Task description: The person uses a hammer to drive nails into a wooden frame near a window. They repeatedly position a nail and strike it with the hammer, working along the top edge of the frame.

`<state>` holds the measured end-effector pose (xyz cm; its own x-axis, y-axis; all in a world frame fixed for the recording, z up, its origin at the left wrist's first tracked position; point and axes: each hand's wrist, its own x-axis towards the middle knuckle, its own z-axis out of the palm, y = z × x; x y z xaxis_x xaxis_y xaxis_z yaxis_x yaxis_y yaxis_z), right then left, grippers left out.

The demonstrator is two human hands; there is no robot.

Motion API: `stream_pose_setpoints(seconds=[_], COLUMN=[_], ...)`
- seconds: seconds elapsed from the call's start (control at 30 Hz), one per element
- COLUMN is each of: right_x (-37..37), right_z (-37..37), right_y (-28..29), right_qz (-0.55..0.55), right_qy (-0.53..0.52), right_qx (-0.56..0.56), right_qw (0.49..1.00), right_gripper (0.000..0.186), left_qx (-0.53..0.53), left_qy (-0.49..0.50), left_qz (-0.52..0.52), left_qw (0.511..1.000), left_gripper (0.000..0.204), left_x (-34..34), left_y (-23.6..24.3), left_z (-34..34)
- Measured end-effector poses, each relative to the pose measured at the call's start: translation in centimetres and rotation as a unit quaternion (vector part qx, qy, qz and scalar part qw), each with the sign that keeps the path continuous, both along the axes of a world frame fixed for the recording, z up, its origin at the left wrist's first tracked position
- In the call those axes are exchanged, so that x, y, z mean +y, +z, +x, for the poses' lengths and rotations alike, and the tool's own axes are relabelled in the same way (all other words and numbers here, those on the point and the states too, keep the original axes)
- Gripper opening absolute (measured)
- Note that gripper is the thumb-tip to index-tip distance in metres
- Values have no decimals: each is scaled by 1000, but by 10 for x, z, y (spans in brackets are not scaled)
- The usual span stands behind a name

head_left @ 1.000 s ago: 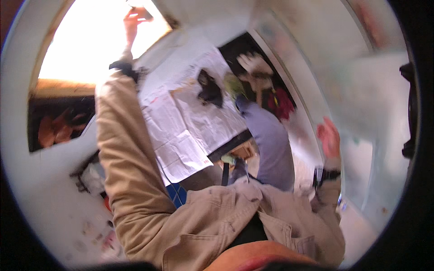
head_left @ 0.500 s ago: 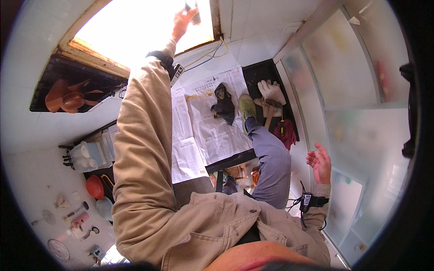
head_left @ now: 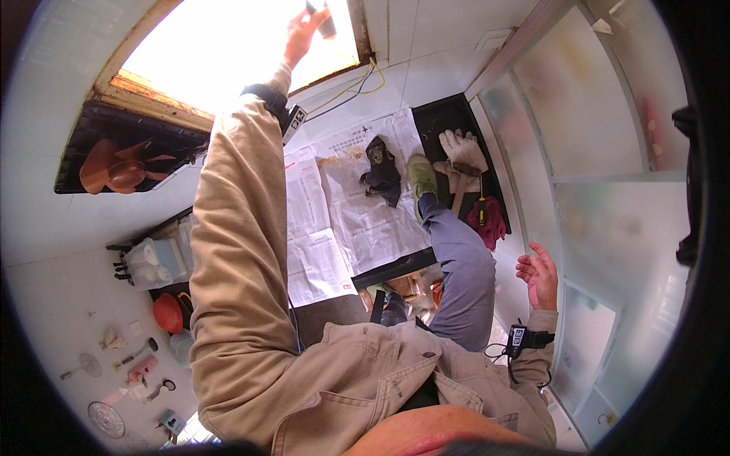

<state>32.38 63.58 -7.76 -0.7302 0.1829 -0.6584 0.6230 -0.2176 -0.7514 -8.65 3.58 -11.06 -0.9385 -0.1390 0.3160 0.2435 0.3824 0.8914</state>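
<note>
- From where I stand, little differs from half a second ago: the left hand (head_left: 303, 36) is up at the same spot before the bright opening (head_left: 228, 53), and the whole scene has only slid slightly in the view.
- A second ago everything was smeared by motion; now edges and folds read clearly.
- The left grip is closed around a small dark object (head_left: 327, 27), thumb and fingers pinching it against the glare; its exact kind is washed out.
- The right hand (head_left: 538, 275) is raised beside the frosted panels (head_left: 620, 243), its grip loosely wide, fingers parted and slightly bent, much as half a second ago.
- The opening's wooden frame (head_left: 152, 100) is rough, stained and flaking; next to it sits a fan (head_left: 122, 169) with curved, glossy, rust-brown blades.
- Thin, creased newspaper sheets (head_left: 372, 235) cover most of the smooth black bench (head_left: 395, 265), with a crumpled black cloth (head_left: 385, 173) lying limp on them, unmoved.
- A green shoe (head_left: 422, 176) is planted at the paper's edge, below a bent leg in blue-grey fabric.
- Right of it lie knitted whitish gloves (head_left: 462, 149), a tool with a straight wooden handle (head_left: 460, 194), a yellow-handled screwdriver (head_left: 482, 211) and a soft, bunched dark red cloth (head_left: 495, 225).
- Thin yellow and blue wires (head_left: 351, 96) loop from the frame's corner.
</note>
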Motion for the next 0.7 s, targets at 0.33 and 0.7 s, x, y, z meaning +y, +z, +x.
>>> stream_pose_setpoints(seconds=[0.33, 0.7], right_x=[-2, 0], right_z=[0, 10], right_y=[-3, -14], right_qz=[-1, 8], right_qy=[0, -14], right_qx=[-4, -35], right_qw=[1000, 999], right_gripper=[40, 38], left_qx=[-30, -68], left_qy=[-42, -124], left_qz=[-22, -136], left_qw=[998, 981], left_gripper=[37, 36], left_x=[-10, -26], left_y=[9, 36], left_z=[-5, -9])
